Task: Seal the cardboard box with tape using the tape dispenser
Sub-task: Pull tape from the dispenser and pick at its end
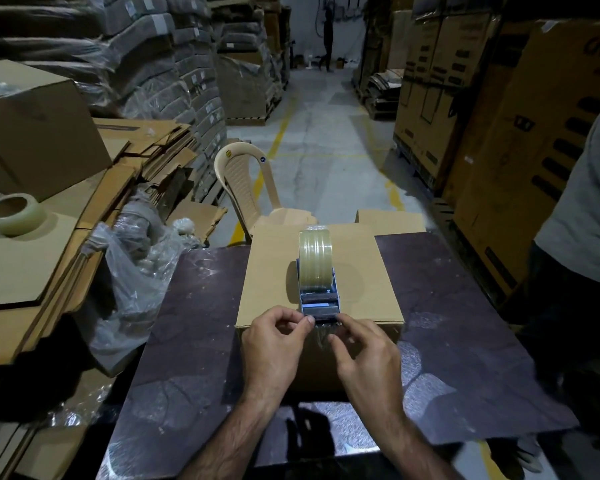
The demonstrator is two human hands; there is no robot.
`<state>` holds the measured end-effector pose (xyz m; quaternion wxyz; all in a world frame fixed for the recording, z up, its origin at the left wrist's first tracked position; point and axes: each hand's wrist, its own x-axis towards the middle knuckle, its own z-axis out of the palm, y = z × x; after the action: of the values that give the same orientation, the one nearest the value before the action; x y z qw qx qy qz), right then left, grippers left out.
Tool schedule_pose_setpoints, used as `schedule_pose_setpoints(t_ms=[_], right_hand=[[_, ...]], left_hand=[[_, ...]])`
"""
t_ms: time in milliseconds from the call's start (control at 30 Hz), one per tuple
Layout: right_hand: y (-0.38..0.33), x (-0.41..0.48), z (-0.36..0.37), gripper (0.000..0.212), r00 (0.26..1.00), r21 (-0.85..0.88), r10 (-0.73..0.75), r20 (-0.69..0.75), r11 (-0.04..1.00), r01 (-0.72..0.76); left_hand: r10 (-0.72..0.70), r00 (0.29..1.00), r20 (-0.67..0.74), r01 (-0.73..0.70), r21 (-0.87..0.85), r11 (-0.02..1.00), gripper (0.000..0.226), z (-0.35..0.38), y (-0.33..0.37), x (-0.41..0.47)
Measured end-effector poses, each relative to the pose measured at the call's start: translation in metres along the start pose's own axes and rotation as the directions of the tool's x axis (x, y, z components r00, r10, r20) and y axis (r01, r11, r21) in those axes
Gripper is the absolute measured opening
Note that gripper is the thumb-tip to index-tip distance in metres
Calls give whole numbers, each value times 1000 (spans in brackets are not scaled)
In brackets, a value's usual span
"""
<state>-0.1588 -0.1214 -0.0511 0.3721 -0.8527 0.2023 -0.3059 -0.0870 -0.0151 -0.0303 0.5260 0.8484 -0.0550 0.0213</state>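
With the dispenser [319,299] resting at the near edge of the box [271,271], my left hand [274,344] and right hand [364,355] each pinch the tape [321,332] end below it; whether the top seam is already taped, I cannot tell.

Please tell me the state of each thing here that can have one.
cardboard box: flaps closed.
tape dispenser: loaded, resting on the box top.
tape end: pulled over the box's near edge.
left hand: pinches the tape end.
right hand: pinches the tape end.
spare tape roll: lying flat, unused.
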Motion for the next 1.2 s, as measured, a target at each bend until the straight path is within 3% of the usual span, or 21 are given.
schedule_pose_setpoints(t_ms=[167, 300, 533, 700, 867, 933, 1100, 1200], right_hand=[[-2, 9, 0, 43, 994, -49, -86, -72, 995, 82], [0, 18, 0, 44, 988, -116, -152, -33, 982, 147], [5, 32, 2, 17, 969, -132, -247, -22, 961, 242], [7, 32, 3, 10, 945, -154, -327, -26, 935, 320], [12, 37, 3, 14, 889, -163, -456, -27, 880, 446], [15, 40, 3, 18, 873, -159, -487, -40, 865, 475], [15, 45, 2, 45, 876, -143, -481, -21, 869, 474], [14, 46, 2, 40, 877, -134, -478, 38, 868, 479]], left_hand=[[8, 1000, 2, -8, 9, 1000, 15, 0, 2, -1], [9, 1000, 4, -10, 19, 1000, 15, -1, 1, 1], [31, 999, 18, -31, 25, 999, 15, 0, -1, 5], [12, 999, 53, -15, 60, 998, 12, -12, -4, 14], [226, 974, 9, -226, 68, 972, 2, -23, 30, 47], [277, 958, 77, -285, 133, 949, 22, -16, 46, 63], [228, 942, 247, -309, 371, 876, 68, 3, 74, 88], [194, 943, 271, -311, 509, 802, 83, 14, 83, 94]])
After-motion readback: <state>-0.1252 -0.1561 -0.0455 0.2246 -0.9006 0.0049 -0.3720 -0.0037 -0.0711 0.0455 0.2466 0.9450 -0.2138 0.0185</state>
